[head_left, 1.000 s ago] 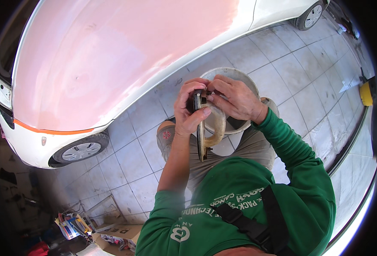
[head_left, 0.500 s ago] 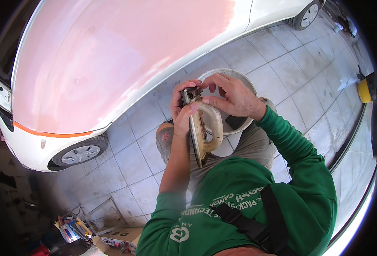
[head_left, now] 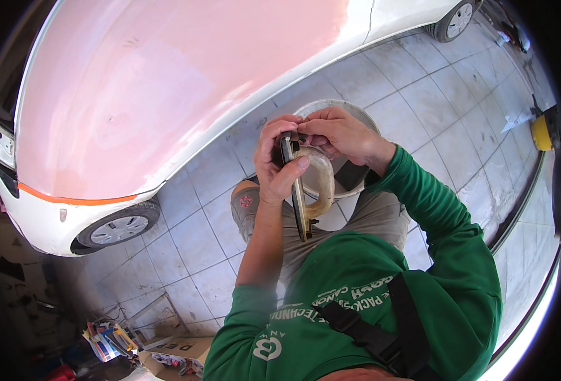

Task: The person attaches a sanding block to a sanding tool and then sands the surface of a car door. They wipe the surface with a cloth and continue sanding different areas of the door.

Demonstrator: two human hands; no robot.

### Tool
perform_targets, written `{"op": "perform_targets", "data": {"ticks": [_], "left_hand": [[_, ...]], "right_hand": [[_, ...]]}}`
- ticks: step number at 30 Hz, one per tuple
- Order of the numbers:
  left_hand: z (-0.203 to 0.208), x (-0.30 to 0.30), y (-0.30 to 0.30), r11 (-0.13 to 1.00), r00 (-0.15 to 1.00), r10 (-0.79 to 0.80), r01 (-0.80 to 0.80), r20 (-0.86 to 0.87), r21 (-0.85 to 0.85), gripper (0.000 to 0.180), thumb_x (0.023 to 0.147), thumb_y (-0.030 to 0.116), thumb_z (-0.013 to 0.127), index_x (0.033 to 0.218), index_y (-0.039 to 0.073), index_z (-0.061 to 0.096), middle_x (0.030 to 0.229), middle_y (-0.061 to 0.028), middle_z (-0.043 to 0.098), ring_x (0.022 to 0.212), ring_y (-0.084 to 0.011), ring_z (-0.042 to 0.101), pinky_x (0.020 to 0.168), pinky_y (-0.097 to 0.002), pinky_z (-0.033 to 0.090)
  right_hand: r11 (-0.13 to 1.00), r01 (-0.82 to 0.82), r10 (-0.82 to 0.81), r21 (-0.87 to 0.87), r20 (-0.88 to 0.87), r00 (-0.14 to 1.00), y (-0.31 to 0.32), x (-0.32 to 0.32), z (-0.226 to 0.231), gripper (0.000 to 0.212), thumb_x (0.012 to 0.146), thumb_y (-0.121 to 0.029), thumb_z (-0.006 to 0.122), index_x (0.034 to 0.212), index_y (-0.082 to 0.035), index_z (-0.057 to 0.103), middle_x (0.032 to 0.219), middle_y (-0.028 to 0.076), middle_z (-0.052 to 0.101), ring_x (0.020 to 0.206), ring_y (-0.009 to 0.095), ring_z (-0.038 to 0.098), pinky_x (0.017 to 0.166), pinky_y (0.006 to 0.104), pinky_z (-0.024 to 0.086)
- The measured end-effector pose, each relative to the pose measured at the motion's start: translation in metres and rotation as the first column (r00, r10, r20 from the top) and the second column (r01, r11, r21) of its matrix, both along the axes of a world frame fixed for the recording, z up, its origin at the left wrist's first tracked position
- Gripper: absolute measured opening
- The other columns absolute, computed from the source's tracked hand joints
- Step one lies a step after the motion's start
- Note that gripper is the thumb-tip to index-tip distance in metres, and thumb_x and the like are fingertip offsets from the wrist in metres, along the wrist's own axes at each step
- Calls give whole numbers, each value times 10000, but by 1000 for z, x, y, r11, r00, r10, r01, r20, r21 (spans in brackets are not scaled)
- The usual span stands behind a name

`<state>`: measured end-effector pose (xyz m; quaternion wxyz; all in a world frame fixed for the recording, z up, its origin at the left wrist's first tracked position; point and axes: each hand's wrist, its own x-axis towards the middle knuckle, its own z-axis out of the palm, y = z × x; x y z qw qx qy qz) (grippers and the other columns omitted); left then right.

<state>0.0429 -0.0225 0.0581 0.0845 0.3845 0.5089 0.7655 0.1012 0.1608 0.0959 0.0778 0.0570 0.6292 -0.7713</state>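
My left hand [head_left: 274, 171] is closed around the far end of a hand sanding board [head_left: 322, 181], a long narrow plate with a rounded, worn cream handle. The board stands on its edge above my lap, its handle facing right. My right hand [head_left: 347, 136] pinches at the clamp on the board's far end, its fingertips touching there. What lies between those fingertips is hidden. Just beyond and below my hands stands a pale round bucket [head_left: 364, 117] with a dark piece inside, partly covered by my right hand.
A white car with a pinkish, sanded-looking side panel [head_left: 166, 82] fills the upper left. Its front wheel [head_left: 116, 227] rests on the tiled floor [head_left: 198, 279]. At lower left is a cardboard box [head_left: 179, 348] with odds and ends. A yellow container [head_left: 542, 134] stands far right.
The sanding board has turned so its plate shows more edge-on. My right hand's fingers have closed in on the clamp, and its thumb has left the handle's top.
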Motion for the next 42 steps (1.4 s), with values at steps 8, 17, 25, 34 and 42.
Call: {"op": "perform_targets", "data": {"ticks": [8,17,25,34,42], "left_hand": [[0,5,3,978,851,-191,120,489,172,563,830,319,681,1284,19,536,1263,-215,585,1147,-342,632,981,-450,552],[5,2,8,988,923,-118,73,367,137,569,806,203,678,1321,-13,564,1345,-229,584,1160,-312,639,998,-432,550],[2,-10,9,995,994,-93,94,-50,30,546,810,91,720,1325,-10,570,1358,-195,557,1120,-266,632,890,-407,594],[12,9,14,958,728,-285,229,623,169,558,876,335,642,1307,-5,545,1211,-191,623,1135,-313,647,943,-420,560],[20,14,24,970,824,-217,124,523,207,463,856,184,625,1266,-26,578,1241,-200,637,1070,-306,684,891,-421,612]], "right_hand": [[616,422,234,665,-666,708,1,13,8,236,985,-233,711,1080,-27,647,919,109,681,708,270,689,628,405,555],[643,390,230,659,-652,722,2,-4,13,168,979,-175,678,962,-9,654,752,88,618,661,248,644,599,409,528],[979,20,16,201,-178,984,16,0,-3,265,1029,-251,651,933,-4,656,679,64,567,554,177,572,530,357,484],[375,432,484,821,-570,664,28,6,16,185,994,-218,666,990,-34,648,876,105,668,749,345,702,670,450,573],[568,418,356,709,-669,652,22,0,7,184,985,-194,662,953,-12,655,812,163,683,728,394,674,665,484,554]]}}
